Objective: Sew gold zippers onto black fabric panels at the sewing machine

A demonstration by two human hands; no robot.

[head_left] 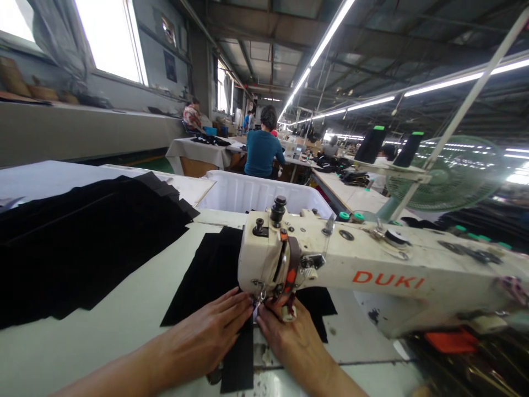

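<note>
A cream sewing machine (pixel 330 259) marked DUKI stands before me, its head above the work. My left hand (pixel 210 331) lies flat, fingers stretched out together, on a narrow black fabric strip (pixel 238 364) just left of the needle. Close by the presser foot (pixel 260 298), my right hand (pixel 289 331) has its fingers drawn together; their tips are partly hidden behind the machine head, and what they pinch is too small to make out. A small whitish bit shows between the hands. More black fabric (pixel 206 275) lies under and behind the machine head.
A big stack of black cut fabric (pixel 91 237) covers the table's left. Behind the machine stands a white plastic bin (pixel 264 190). Black thread cones (pixel 370 146) sit on a stand at right, near a green fan (pixel 446 173). A co-worker (pixel 264 146) sits ahead, back turned.
</note>
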